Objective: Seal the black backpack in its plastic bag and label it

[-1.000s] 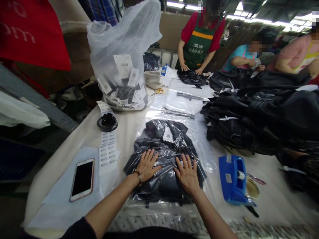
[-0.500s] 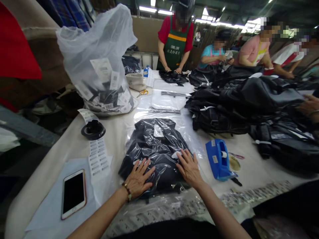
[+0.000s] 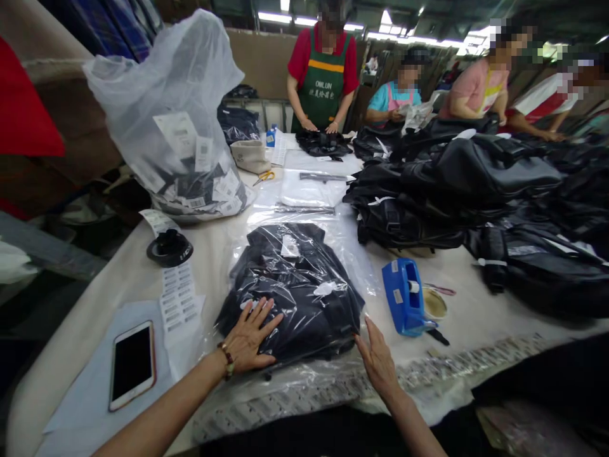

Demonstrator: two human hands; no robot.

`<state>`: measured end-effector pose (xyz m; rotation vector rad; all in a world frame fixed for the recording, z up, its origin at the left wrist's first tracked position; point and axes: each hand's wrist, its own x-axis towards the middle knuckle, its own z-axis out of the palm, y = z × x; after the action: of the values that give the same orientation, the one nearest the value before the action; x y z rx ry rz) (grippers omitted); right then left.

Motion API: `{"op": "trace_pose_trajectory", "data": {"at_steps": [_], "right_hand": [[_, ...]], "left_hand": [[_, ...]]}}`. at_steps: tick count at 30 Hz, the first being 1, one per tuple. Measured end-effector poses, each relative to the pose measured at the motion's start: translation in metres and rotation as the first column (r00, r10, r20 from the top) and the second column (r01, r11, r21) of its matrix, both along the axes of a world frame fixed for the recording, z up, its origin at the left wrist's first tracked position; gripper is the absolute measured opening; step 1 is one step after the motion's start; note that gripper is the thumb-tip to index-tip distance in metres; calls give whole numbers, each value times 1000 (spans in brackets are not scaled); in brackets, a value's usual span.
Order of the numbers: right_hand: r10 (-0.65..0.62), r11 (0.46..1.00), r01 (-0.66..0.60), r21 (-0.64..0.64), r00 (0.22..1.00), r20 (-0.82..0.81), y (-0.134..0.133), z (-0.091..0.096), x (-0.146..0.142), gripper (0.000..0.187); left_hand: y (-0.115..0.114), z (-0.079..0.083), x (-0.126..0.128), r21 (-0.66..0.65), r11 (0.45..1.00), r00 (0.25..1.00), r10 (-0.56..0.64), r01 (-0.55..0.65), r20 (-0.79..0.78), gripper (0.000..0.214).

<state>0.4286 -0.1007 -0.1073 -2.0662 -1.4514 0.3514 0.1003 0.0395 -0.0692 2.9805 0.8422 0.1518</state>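
Note:
A black backpack (image 3: 304, 311) lies flat inside a clear plastic bag (image 3: 364, 257) right before me, with a white tag near its top and white pieces lower down. My left hand (image 3: 250, 333) rests on the lower left of the backpack through the plastic, fingers spread. At the lower right corner, my right hand (image 3: 378, 358) touches the edge of the plastic, its fingers stretched out and the thumb apart. A blue tape dispenser (image 3: 403, 297) stands just beyond that hand.
On the left are a phone (image 3: 133, 365), a label strip (image 3: 178, 295), a black tape roll (image 3: 170, 247) and a large translucent bag (image 3: 166, 82) of tags. Yellow-handled scissors (image 3: 264, 177) lie farther back. Black backpacks (image 3: 442, 184) are heaped at right. Co-workers stand across the table.
My right hand has slid off the backpack's face to the lower right corner of the plastic. My left hand remains on the backpack. The view has shifted slightly.

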Motion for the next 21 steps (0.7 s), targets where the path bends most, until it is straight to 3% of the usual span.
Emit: {"op": "trace_pose_trajectory", "data": {"at_steps": [5,9,12,16,21], "right_hand": [[-48,998,51,21,993,-109,-35,-1,7,60],[-127,992,122,-34,937,-324,-61,-6,9,75],[-216,976,194,-95,871,-441,-62,-9,10,81],[-413,910,336,-245,801,-433,-46,-10,18,62],[-382,920,256,-297,752,-537,-36,-10,28,32]], "left_hand": [[-15,21,12,33,999,999,39,-38,-31,85],[-24,19,19,42,991,988,-123,128,-93,64],[-26,14,21,5,991,981,-130,132,-147,67],[-25,10,22,-41,995,976,-94,87,-195,84],[-24,6,21,-57,997,972,-68,56,-223,88]]}}
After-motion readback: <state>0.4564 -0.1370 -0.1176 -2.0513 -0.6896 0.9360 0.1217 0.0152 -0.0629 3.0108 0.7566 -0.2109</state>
